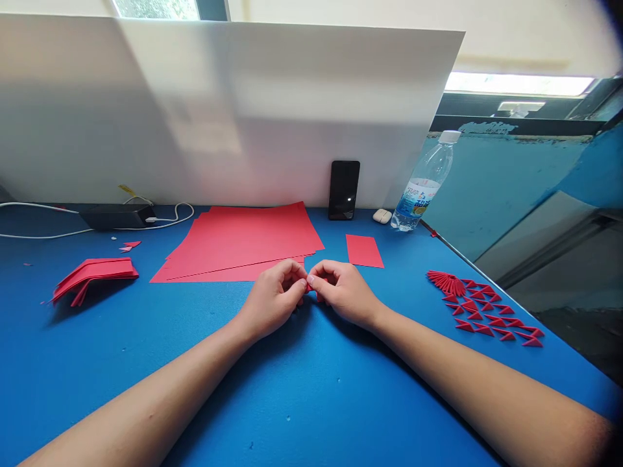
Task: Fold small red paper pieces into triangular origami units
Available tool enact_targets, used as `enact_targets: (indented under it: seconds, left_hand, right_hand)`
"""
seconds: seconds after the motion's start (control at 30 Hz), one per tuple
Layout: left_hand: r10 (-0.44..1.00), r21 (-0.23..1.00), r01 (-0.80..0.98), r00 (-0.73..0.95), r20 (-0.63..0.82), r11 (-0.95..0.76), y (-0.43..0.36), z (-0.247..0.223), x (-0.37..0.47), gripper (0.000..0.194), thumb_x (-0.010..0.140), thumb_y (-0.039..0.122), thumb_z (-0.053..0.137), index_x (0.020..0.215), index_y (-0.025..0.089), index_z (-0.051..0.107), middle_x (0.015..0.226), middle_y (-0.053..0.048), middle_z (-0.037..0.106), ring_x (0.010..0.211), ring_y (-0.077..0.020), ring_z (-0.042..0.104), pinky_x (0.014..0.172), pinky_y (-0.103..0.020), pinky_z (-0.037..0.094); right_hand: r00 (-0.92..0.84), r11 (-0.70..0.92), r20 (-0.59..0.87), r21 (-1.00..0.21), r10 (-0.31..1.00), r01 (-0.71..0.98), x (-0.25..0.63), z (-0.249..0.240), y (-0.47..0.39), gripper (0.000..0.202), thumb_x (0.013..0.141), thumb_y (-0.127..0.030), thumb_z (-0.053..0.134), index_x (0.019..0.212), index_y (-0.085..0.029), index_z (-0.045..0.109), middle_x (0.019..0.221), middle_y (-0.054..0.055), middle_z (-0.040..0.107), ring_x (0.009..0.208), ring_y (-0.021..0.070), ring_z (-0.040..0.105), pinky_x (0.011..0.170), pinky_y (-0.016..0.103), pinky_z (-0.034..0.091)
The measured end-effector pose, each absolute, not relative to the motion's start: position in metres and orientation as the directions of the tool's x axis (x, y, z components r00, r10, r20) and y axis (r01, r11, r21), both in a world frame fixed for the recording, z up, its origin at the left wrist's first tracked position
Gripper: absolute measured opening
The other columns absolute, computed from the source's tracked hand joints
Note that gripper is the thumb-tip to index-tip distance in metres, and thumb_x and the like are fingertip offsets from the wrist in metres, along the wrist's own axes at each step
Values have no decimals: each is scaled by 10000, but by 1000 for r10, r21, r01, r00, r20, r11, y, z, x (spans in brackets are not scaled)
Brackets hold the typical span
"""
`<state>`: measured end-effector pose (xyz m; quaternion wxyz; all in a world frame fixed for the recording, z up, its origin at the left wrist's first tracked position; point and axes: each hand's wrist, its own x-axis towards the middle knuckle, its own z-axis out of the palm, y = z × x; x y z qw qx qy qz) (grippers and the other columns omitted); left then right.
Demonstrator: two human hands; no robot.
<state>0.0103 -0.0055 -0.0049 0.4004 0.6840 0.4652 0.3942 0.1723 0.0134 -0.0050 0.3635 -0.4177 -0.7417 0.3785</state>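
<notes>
Both hands meet over the middle of the blue table, pinching a small folded piece of red paper [308,287] between them. My left hand [278,293] is closed on its left side, thumb against the forefinger. On the other side my right hand [344,292] is closed in a like pinch. Fingers cover most of the piece, so its exact shape is hidden. Just behind the hands lie large red paper sheets [248,233] in an uneven stack. A small red paper rectangle [365,251] rests beyond my right hand.
Many small folded red triangles [495,322] lie in rows at right. A bundle of creased red strips [97,275] and paper scraps [129,246] are at left. Behind stand a black power adapter [117,216], phone [344,190], white earbud case [382,216] and water bottle [422,188].
</notes>
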Motion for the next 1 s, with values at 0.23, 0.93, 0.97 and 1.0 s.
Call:
enact_targets:
  seconds: [0.23,0.93,0.97,1.0]
  left_hand:
    - [952,913,326,257,165,-246,-6,-4,10,63,827,223,479,826,179,525,655,15,578,568,-121,552,493,-214,419]
    - [947,932,266,271,172,-246,-5,-6,10,117,848,277,506,893,172,531,716,-5,605,576,-115,559,492,-210,424]
    - [948,934,265,270,169,-241,-5,-6,10,124,847,282,508,897,171,532,715,-5,605,574,-115,559,490,-210,426]
    - [949,936,262,268,165,-237,-5,-6,10,131,846,287,511,902,170,533,719,-6,608,575,-116,561,490,-211,429]
  right_hand:
    - [-389,374,230,-860,892,348,172,-6,15,135,836,-230,534,747,-153,601,680,4,611,585,105,531,576,234,401]
    - [-369,308,189,-903,910,298,173,-6,15,185,866,-310,519,777,-161,581,595,-15,568,505,94,509,510,217,398]
    - [-369,301,185,-908,911,290,173,-6,15,188,867,-316,517,779,-161,577,589,-16,564,502,95,511,509,218,401]
    - [-367,292,179,-914,913,281,173,-6,15,192,868,-323,516,781,-162,572,582,-17,560,498,97,512,507,220,404]
